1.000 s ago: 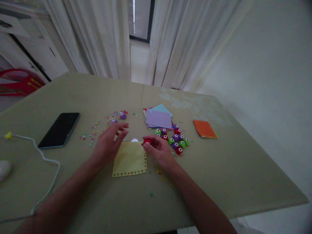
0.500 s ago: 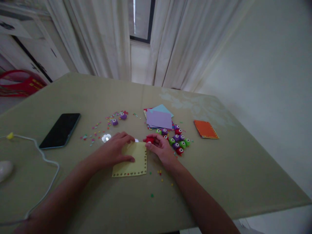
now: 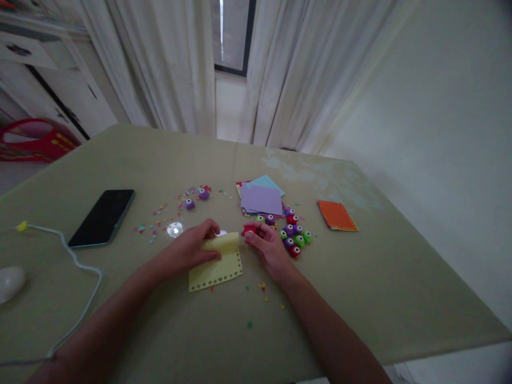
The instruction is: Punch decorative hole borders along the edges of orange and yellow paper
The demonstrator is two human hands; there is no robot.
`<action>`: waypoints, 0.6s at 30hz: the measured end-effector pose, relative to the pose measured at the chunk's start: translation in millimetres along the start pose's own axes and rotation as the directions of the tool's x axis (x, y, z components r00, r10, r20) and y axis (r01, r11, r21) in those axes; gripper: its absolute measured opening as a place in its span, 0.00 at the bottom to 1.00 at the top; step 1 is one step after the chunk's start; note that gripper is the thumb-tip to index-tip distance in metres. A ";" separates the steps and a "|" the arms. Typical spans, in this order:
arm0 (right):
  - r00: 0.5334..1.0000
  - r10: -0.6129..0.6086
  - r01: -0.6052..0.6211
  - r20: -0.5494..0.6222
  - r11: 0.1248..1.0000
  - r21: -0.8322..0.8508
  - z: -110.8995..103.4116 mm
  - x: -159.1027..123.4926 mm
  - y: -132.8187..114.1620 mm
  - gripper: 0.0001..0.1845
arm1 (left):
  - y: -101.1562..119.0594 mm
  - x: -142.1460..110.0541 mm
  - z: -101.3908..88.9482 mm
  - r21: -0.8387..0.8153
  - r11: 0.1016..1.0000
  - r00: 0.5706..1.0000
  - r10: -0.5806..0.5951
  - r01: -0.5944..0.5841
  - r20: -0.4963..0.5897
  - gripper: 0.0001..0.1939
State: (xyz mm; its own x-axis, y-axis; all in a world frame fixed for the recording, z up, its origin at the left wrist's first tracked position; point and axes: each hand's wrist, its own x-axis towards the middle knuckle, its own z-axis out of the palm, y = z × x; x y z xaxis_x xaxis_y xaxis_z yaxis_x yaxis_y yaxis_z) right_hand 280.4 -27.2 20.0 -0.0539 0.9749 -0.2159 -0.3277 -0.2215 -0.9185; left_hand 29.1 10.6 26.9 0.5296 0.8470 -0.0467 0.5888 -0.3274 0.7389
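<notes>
My left hand [image 3: 197,246] is closed on a square of yellow paper [image 3: 218,272], with the thumb on top and the fingers behind. Punched shapes line the paper's near and right edges, and its far part curls up. Just right of the paper, my right hand [image 3: 270,250] grips a small red craft punch [image 3: 249,229] between thumb and fingers. A gap shows between the punch and the paper. Close beyond that hand sit several red, green and purple punches with round eyes [image 3: 294,234]. Behind my left fingers a whitish thing [image 3: 222,233] is partly hidden.
Stacked coloured paper [image 3: 262,200] lies at the back, an orange punched square [image 3: 338,215] to the right. Two purple punches [image 3: 204,194] and scattered confetti [image 3: 159,221] are behind my left hand, near a clear disc [image 3: 175,229]. A tablet [image 3: 102,218] and white cable [image 3: 80,261] lie left.
The yellow paper's far part has been lifted and bent, and the paper has shifted slightly. A small red piece now lies on the table below its near edge. The red punch remains in my right hand.
</notes>
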 end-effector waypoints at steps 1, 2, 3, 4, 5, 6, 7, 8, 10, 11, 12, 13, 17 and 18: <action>1.000 0.009 -0.009 0.002 1.000 0.016 0.5 -0.1 -0.6 0.26 | 0.0 0.6 0.8 -0.050 0.999 1.000 -0.014 0.013 -0.018 0.24; 1.000 0.014 -0.014 0.003 0.999 0.034 1.0 -0.3 -1.1 0.26 | 0.6 1.2 1.2 -0.099 0.995 0.999 -0.021 0.017 -0.036 0.28; 1.000 0.014 -0.014 0.004 0.998 0.054 1.6 -0.5 -1.5 0.27 | 1.9 1.6 1.4 -0.143 0.990 0.998 -0.023 0.015 -0.056 0.30; 1.000 0.008 -0.008 0.005 0.997 0.073 2.2 -0.5 -1.6 0.27 | 3.9 2.0 1.2 -0.180 0.984 0.997 -0.024 0.010 -0.075 0.30; 1.000 -0.003 0.003 0.004 0.996 0.090 2.6 -0.4 -1.6 0.27 | 6.5 2.2 0.9 -0.215 0.977 0.996 -0.027 0.008 -0.086 0.29; 1.000 -0.017 0.017 0.001 0.994 0.105 2.9 -0.1 -1.4 0.27 | 9.2 2.3 0.6 -0.251 0.968 0.995 -0.032 0.009 -0.089 0.28; 0.999 -0.031 0.032 -0.006 0.992 0.118 2.9 0.4 -1.2 0.27 | 11.9 2.4 0.5 -0.286 0.958 0.995 -0.040 0.014 -0.086 0.25; 0.999 -0.043 0.045 -0.015 0.990 0.131 2.6 1.2 -1.1 0.28 | 14.2 2.4 0.7 -0.314 0.949 0.995 -0.049 0.021 -0.081 0.23; 0.998 -0.060 0.065 -0.035 0.986 0.154 1.5 3.2 -1.3 0.28 | 16.5 2.7 2.4 -0.359 0.932 0.992 -0.086 0.047 -0.095 0.22; 0.997 -0.066 0.072 -0.044 0.985 0.158 0.8 4.1 -1.7 0.28 | 16.5 3.1 3.7 -0.370 0.927 0.987 -0.110 0.059 -0.117 0.23; 0.996 -0.068 0.075 -0.050 0.985 0.157 0.2 4.9 -2.1 0.28 | 15.9 3.6 5.2 -0.372 0.926 0.981 -0.132 0.070 -0.144 0.23; 0.996 -0.069 0.077 -0.054 0.985 0.152 -0.3 5.4 -2.6 0.28 | 15.1 4.2 6.8 -0.370 0.926 0.975 -0.151 0.080 -0.166 0.24; 0.996 -0.071 0.078 -0.056 0.988 0.131 -0.6 3.9 -4.2 0.29 | 16.4 4.8 10.6 -0.375 0.921 0.977 -0.165 0.103 -0.138 0.27; 0.996 -0.074 0.080 -0.049 0.988 0.129 -0.4 2.9 -4.4 0.29 | 18.5 4.1 10.8 -0.381 0.919 0.979 -0.159 0.101 -0.124 0.27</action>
State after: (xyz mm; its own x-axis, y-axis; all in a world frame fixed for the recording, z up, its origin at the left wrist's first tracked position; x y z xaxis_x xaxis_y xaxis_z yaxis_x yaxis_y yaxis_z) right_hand 282.1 -23.4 23.3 0.0168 0.9864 -0.1636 -0.4495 -0.1387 -0.8824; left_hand 48.7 3.5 33.2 0.3491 0.9337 -0.0800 0.3623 -0.0557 0.9304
